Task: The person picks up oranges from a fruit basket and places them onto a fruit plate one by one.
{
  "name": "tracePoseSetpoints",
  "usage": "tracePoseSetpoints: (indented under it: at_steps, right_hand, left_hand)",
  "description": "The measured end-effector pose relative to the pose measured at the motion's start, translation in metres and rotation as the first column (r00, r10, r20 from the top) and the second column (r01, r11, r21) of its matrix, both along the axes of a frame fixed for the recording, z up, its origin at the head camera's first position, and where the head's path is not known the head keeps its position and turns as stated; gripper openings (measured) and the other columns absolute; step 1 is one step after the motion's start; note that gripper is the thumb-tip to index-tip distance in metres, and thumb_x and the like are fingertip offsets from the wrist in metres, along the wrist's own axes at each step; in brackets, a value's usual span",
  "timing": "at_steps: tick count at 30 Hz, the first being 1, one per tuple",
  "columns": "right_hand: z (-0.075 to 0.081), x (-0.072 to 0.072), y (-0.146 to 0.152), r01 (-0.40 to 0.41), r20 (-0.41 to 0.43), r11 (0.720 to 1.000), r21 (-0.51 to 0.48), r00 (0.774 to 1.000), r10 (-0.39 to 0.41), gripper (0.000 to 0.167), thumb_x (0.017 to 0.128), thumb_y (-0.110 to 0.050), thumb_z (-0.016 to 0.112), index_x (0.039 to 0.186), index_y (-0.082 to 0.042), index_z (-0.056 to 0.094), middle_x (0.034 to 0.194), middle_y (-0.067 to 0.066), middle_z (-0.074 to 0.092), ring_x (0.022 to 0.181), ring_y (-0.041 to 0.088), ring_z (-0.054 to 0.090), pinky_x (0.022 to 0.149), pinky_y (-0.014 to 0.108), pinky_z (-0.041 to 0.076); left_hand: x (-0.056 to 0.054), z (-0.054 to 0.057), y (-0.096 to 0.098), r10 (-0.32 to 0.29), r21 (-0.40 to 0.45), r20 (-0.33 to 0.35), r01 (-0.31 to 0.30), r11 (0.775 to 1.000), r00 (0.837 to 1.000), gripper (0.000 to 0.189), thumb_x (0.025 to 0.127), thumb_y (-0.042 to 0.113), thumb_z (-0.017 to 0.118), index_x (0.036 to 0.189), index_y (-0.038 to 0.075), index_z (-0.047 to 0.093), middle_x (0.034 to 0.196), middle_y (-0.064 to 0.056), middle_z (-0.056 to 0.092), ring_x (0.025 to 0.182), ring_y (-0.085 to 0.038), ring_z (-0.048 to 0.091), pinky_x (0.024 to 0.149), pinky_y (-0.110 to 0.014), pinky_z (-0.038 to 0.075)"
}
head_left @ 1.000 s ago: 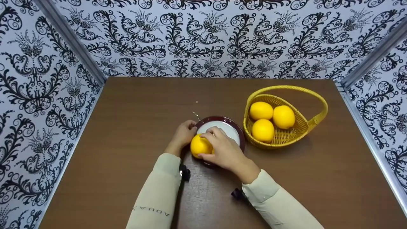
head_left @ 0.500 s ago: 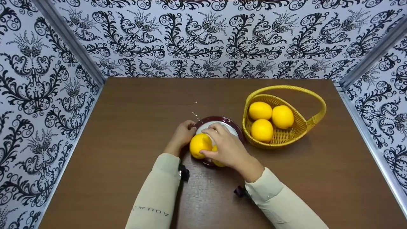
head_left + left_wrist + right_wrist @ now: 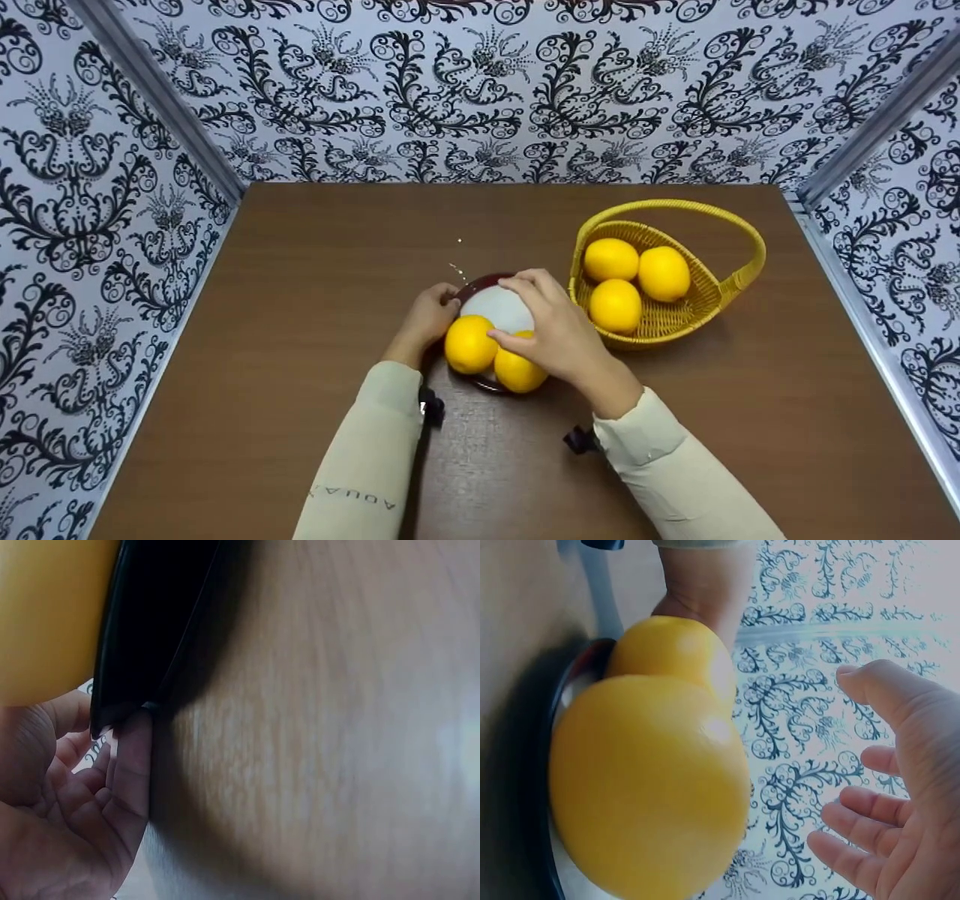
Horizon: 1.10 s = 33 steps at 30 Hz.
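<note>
A plate (image 3: 480, 287) with a dark red rim and white middle holds two oranges, a left one (image 3: 471, 344) and a right one (image 3: 520, 370). My left hand (image 3: 430, 316) grips the plate's left rim; in the left wrist view its fingers (image 3: 133, 757) reach under the dark edge of the plate. Over the plate's right side hovers my right hand (image 3: 559, 330), overlapping the right orange in the head view. The right wrist view shows that hand (image 3: 907, 795) apart from the nearer orange (image 3: 649, 787), its fingers spread and holding nothing.
Right of the plate stands a yellow wicker basket (image 3: 679, 327) with a tall handle, holding three oranges (image 3: 616, 306). Small pale specks (image 3: 457, 268) lie on the brown table (image 3: 337, 247) behind the plate. Patterned walls (image 3: 487, 90) enclose the table's back and sides.
My right hand has let go of the left orange and moved right, its fingers opening. The right orange on the plate has come into view. My left hand stays at the rim.
</note>
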State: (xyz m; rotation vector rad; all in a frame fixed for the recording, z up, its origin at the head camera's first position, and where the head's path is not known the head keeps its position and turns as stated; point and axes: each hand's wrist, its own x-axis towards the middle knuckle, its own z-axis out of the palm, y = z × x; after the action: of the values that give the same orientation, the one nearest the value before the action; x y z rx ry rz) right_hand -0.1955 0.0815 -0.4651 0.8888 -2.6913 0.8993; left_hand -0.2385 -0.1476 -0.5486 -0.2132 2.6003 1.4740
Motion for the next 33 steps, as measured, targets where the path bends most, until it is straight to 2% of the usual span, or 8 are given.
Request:
tracePoseSetpoints:
  at_steps: [9,16,22,33]
  right_hand:
    - [0.007,-0.008,0.015,0.055,0.031,0.993,-0.102,0.998,-0.052,0.065,0.086,-0.040,0.084,0.140,-0.012,0.062,0.135,0.012,0.057,0.126,0.029,0.057,0.110,0.046,0.049]
    - [0.007,-0.013,0.030,0.134,0.085,0.977,-0.169,0.989,-0.121,0.064,0.088,-0.038,0.082,0.142,-0.012,0.060,0.141,0.013,0.053,0.130,0.032,0.055,0.112,0.049,0.047]
    - [0.003,-0.019,0.044,0.201,0.100,0.962,-0.185,0.978,-0.185,0.065,0.089,-0.039,0.081,0.143,-0.012,0.059,0.142,0.013,0.053,0.129,0.032,0.055,0.114,0.050,0.045]
    - [-0.013,-0.030,0.073,0.294,0.129,0.937,-0.189,0.953,-0.273,0.065,0.089,-0.038,0.080,0.142,-0.007,0.059,0.144,0.012,0.051,0.130,0.034,0.053,0.116,0.052,0.042]
  left_hand:
    - [-0.001,0.000,0.000,-0.002,-0.001,0.012,0.002,1.000,1.000,0.021,0.105,0.013,0.055,0.119,0.004,0.067,0.114,-0.016,0.069,0.104,-0.029,0.061,0.099,-0.044,0.049]
    - [0.000,0.001,-0.001,0.001,0.014,0.014,-0.001,1.000,1.000,0.020,0.105,0.014,0.055,0.117,0.005,0.068,0.110,-0.015,0.069,0.100,-0.028,0.060,0.096,-0.043,0.049]
    - [-0.001,-0.001,-0.002,0.003,0.014,0.017,-0.003,1.000,1.000,0.019,0.105,0.014,0.055,0.117,0.006,0.068,0.110,-0.014,0.069,0.099,-0.027,0.060,0.095,-0.042,0.049]
    - [-0.002,-0.004,-0.002,0.011,0.004,0.025,-0.011,1.000,1.000,0.021,0.104,0.015,0.057,0.120,0.006,0.068,0.115,-0.014,0.070,0.105,-0.029,0.061,0.099,-0.042,0.049]
